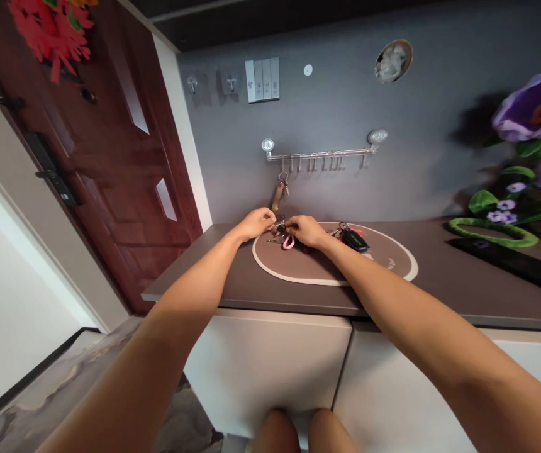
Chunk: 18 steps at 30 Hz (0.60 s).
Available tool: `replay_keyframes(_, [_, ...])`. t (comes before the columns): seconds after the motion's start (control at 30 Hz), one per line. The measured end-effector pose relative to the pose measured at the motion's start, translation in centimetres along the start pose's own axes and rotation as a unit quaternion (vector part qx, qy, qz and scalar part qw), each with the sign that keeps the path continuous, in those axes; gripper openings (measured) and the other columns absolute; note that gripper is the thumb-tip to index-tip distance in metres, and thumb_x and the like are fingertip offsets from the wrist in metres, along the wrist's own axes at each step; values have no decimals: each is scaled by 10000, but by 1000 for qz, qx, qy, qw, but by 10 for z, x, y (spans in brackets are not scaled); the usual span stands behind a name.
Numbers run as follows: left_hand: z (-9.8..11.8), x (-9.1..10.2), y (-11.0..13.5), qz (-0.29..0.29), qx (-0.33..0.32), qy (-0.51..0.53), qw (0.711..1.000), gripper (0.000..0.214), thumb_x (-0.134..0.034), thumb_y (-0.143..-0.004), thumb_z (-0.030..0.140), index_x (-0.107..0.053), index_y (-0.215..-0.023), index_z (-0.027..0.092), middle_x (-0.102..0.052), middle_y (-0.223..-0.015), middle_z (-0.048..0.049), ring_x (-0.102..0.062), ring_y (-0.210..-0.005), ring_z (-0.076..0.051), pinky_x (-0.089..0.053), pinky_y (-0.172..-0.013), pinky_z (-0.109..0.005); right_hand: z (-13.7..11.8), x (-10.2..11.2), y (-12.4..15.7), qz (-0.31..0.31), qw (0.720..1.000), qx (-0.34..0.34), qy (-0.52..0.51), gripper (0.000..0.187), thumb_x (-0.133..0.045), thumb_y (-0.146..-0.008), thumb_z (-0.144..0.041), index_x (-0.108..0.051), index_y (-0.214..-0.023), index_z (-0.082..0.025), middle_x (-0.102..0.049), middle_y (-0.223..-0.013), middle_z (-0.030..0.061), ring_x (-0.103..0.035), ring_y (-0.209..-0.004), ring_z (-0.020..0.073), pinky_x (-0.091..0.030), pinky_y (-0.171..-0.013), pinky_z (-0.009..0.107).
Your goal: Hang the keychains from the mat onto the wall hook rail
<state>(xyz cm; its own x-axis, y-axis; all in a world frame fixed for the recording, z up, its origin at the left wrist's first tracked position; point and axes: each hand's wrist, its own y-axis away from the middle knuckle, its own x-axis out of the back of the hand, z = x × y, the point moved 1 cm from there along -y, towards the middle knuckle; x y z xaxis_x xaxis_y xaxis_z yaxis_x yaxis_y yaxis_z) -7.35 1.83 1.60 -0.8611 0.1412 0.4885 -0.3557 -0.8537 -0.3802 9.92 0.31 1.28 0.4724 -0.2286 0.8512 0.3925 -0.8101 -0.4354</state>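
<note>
Over the oval brown mat (pixel 294 270), my left hand (pixel 257 223) and my right hand (pixel 304 229) meet at a bunch of keys (pixel 280 231). The left fingers are pinched at its ring side, and the right fingers are closed on its other side. A pink loop (pixel 289 242) hangs from the bunch below my right fingertips. Just above, another set of keys with a tan strap (pixel 278 196) hangs from the first hook of the wall rail (pixel 322 155). Right of my right hand, a black key fob (pixel 354 239) with a ring lies on the mat.
The dark countertop (pixel 233 277) tops white cabinets (pixel 270 358). On the right are a purple knitted flower (pixel 535 113), a green loop (pixel 492 240) and a long black object (pixel 516 264). A switch panel (pixel 262 80) is on the wall; a dark red door (pixel 110 163) is left.
</note>
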Motion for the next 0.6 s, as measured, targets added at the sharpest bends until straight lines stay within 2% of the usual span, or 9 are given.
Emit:
replay_keyframes(0.1, [3,-2,0,5,31,99,995,65,-489,-810,171,-476,-770,121,-563,-691,-7,-570,-673,-70,-464,-748,-271,-2,2,0,24,1000,1,-8,209,-491,-782,-194,-637,-930,-181,-666,-919,54,-600,-829,161,-414,-740,234])
replay_keyframes(0.23, [9,-2,1,9,52,170,984,102,-519,-810,201,-460,-780,123,-602,-755,-32,-599,-707,-70,-476,-795,-292,-10,8,2,83,995,2,-48,244,-494,-781,-194,-593,-1003,-167,-647,-966,71,-586,-862,154,-413,-778,245])
replay_keyframes(0.4, [14,-2,2,11,57,199,978,105,-514,-816,205,-453,-784,127,-622,-777,-35,-606,-716,-63,-478,-822,-296,-17,13,4,138,987,-2,-78,210,-488,-786,-256,-588,-944,-162,-632,-908,63,-561,-826,145,-406,-774,261])
replay_keyframes(0.6, [18,-4,4,4,66,206,976,103,-533,-802,189,-465,-775,117,-615,-728,-29,-610,-674,-64,-490,-802,-292,-14,10,3,153,987,7,-56,134,-503,-770,-256,-587,-805,-158,-606,-840,54,-523,-783,140,-380,-723,246])
